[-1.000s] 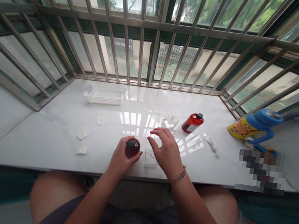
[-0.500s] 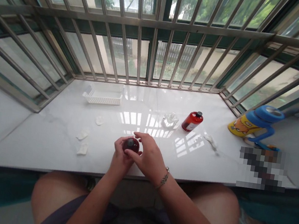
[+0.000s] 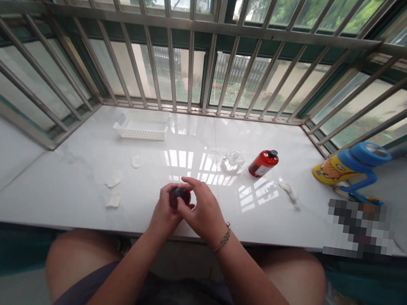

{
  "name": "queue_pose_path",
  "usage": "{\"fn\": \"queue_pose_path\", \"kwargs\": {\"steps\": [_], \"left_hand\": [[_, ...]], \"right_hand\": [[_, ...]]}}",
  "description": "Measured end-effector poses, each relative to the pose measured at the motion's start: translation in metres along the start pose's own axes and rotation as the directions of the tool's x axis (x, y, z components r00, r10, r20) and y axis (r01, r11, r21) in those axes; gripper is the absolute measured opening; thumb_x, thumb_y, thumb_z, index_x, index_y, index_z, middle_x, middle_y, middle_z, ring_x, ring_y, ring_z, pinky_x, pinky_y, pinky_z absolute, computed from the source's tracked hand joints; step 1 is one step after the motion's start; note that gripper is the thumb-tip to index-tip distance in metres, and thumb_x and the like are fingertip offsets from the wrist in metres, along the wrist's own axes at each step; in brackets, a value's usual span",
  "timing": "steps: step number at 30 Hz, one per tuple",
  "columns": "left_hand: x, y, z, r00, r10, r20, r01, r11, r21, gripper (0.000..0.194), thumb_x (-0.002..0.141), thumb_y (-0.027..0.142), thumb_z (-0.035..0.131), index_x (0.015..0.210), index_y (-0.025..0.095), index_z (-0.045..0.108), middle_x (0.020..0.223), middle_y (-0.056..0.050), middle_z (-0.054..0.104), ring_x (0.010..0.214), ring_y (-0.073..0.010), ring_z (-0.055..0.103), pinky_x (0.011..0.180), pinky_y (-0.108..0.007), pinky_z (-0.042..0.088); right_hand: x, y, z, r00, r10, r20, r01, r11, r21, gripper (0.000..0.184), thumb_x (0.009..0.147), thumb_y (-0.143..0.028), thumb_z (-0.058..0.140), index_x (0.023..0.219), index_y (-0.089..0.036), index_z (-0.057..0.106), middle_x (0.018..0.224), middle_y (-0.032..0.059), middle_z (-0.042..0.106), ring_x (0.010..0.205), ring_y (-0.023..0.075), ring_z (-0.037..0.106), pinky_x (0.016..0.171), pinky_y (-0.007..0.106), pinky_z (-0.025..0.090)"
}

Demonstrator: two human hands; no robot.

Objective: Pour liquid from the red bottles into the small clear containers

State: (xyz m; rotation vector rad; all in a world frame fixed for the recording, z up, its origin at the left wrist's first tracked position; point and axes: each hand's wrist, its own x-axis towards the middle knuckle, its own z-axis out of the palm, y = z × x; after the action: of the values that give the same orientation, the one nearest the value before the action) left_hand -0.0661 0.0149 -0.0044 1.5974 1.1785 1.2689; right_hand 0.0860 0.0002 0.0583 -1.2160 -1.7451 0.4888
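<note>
We find the bottle (image 3: 173, 198), dark red with a black cap (image 3: 180, 191), in front of the person, close to the middle of the near edge of the worktop (image 3: 50, 191). The left hand (image 3: 164, 215) grasps it around the body, cap uppermost. We cannot tell whether its base touches the worktop. The right hand (image 3: 205, 208) is curved over the top, with the thumb tip at the near side of the cap and the fingers bent across the far side; we cannot tell how firmly it holds the cap. We note a bracelet (image 3: 225, 239) on the right wrist.

Beyond the hands, toward the far edge and right of centre, we record a clear glass piece (image 3: 233, 161) and, just to its right, a second bottle (image 3: 263, 164), red with a pale label. A crumpled tissue (image 3: 289, 191) lies nearer the right end, short of the flask (image 3: 341, 167), which is blue and yellow with a handle. Toward the near right corner, a patch (image 3: 359, 230) is pixelated and we cannot read it. A white basket (image 3: 138, 134) sits near the far left corner. Between it and the near edge we count three white pads (image 3: 112, 180), well apart from the bottle.
</note>
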Motion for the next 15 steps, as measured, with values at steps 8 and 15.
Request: {"fn": "queue_pose_path", "kwargs": {"steps": [8, 15], "left_hand": [[0.0, -0.0051, -0.0037, 0.998, 0.056, 0.005, -0.056, 0.997, 0.047, 0.064, 0.081, 0.028, 0.086, 0.135, 0.023, 0.052, 0.131, -0.012, 0.07, 0.112, -0.0271, 0.075, 0.095, -0.045, 0.063], [-0.0007, -0.0072, -0.0038, 0.999, 0.026, 0.024, -0.025, 1.0, -0.018, 0.065, 0.081, 0.027, 0.086, 0.135, 0.024, 0.05, 0.122, -0.01, 0.073, 0.102, -0.0246, 0.077, 0.084, -0.039, 0.065]], "right_hand": [[0.0052, 0.0036, 0.0057, 1.0, 0.003, 0.005, -0.003, 1.0, -0.014, 0.061, 0.084, -0.023, 0.086, 0.14, -0.026, 0.06, 0.12, 0.0076, 0.075, 0.113, 0.0275, 0.069, 0.101, 0.046, 0.058], [0.0095, 0.0078, 0.0083, 0.997, -0.072, -0.007, 0.072, 0.997, -0.027, 0.043, 0.086, -0.018, 0.088, 0.124, -0.027, 0.069, 0.107, 0.0035, 0.078, 0.104, 0.0254, 0.069, 0.097, 0.042, 0.057]]}}
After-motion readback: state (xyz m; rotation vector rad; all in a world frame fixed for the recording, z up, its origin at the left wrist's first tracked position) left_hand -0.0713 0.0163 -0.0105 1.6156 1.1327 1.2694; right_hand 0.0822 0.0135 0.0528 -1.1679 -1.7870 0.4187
